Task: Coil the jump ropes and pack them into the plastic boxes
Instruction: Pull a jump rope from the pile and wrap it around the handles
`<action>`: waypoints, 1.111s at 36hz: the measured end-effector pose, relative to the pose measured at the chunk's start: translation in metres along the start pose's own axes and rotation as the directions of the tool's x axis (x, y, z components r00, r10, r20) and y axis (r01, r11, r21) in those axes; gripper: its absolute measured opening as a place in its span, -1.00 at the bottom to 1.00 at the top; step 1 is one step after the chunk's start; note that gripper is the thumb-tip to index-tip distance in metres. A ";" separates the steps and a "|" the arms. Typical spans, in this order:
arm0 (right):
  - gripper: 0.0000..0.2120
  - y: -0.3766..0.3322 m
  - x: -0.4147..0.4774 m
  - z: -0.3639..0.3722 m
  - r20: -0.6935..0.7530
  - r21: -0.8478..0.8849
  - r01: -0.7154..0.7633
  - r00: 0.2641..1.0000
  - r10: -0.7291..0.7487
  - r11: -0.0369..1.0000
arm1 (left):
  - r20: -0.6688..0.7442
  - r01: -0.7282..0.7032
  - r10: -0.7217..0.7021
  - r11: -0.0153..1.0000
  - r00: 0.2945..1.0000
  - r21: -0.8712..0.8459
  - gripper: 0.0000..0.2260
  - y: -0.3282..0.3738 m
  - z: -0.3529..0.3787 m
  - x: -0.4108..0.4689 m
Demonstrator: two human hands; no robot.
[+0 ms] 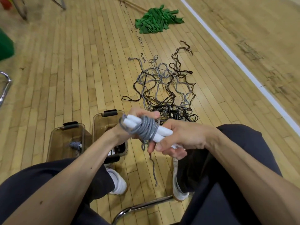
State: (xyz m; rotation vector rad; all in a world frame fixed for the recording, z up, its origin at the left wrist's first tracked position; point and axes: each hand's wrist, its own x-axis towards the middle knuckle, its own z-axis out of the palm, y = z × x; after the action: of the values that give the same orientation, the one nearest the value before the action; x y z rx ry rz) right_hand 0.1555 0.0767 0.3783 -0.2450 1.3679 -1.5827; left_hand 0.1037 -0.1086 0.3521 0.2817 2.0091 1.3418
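The person sits with both hands raised just on the near side of the tangled pile of ropes (164, 93) that lies on the wooden floor (73, 70). Between the hands is one grey jump rope (146, 127), wound in tight turns around the middle of its two white handles (131, 121). The left hand (139, 114) grips the upper end of this bundle, its fingers (151, 114) curled over the top beside the coils. The right hand (183, 135) is closed around the lower ends of the handles, its fingers (162, 146) bent under them. A loose end of the rope (153, 168) hangs from the bundle toward the floor, between two white shoes (119, 184).

To the left of the pile, and nearer to the person, two clear plastic boxes (55, 143) stand side by side, open. The left one contains a coiled grey rope (75, 145); the left forearm covers part of the right one, so I cannot tell its contents well. Beyond the pile lies a green mop head (158, 19). To the right of the pile a white line (235, 57) crosses the floor. A metal chair frame (142, 206) shows below the knees.
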 end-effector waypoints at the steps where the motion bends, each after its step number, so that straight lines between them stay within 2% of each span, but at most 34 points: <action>1: -0.90 0.000 -0.001 -0.001 -0.043 -0.003 0.025 0.999 -0.026 1.000 | -0.003 0.039 -0.039 0.999 0.999 0.012 -0.65 -0.001 0.001 -0.004; 7: -0.93 -0.003 -0.004 -0.006 -0.288 -0.002 0.115 0.951 -0.111 0.993 | -0.046 -0.018 0.014 0.996 0.999 -0.087 -0.65 0.008 0.003 -0.008; 11: -0.81 -0.005 -0.005 -0.014 -0.479 0.055 0.208 0.864 -0.157 0.977 | 0.006 -0.018 0.019 0.991 1.000 -0.130 -0.47 0.003 0.004 -0.003; 14: -0.77 -0.005 -0.003 -0.019 -0.570 0.059 0.231 0.806 -0.157 0.971 | 0.024 -0.016 0.019 0.990 1.000 -0.143 -0.50 0.001 0.007 -0.003; 19: -0.80 0.001 0.002 -0.022 -0.638 0.031 0.185 0.760 -0.124 0.982 | 0.075 0.000 0.009 0.992 0.997 -0.128 -0.58 -0.002 0.009 -0.004; 26: -0.87 0.007 0.006 -0.025 -0.757 -0.049 0.089 0.647 -0.095 0.995 | 0.134 0.083 -0.069 0.991 0.989 -0.103 -0.62 -0.001 0.006 -0.009; 29: -0.88 0.010 0.010 -0.025 -0.793 -0.075 0.028 0.604 -0.076 0.997 | 0.128 0.100 -0.095 0.995 0.987 -0.028 -0.63 -0.001 0.007 -0.010; 32: -0.90 0.014 0.014 -0.026 -0.803 -0.113 -0.044 0.593 -0.065 0.993 | 0.089 0.081 -0.094 0.986 0.992 0.145 -0.69 -0.001 0.010 -0.011; 34: -0.89 0.017 0.016 -0.027 -0.801 -0.120 -0.094 0.597 -0.041 0.988 | 0.048 0.023 -0.045 0.926 0.998 0.377 -0.75 -0.001 0.012 -0.013; 37: -0.87 0.019 0.019 -0.026 -0.767 -0.149 -0.195 0.642 0.012 0.969 | 0.042 -0.105 0.109 0.675 0.993 0.730 -0.74 0.001 0.008 -0.015; 40: -0.84 0.021 0.023 -0.023 -0.682 -0.146 -0.325 0.717 0.143 0.934 | 0.095 -0.182 0.203 0.471 0.975 0.863 -0.75 0.004 -0.002 -0.019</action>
State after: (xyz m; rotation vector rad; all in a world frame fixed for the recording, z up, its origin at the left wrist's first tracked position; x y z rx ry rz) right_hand 0.1399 0.0761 0.3427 0.3837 2.0715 -1.3090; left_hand 0.1155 -0.1181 0.3638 0.9879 2.5905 0.2687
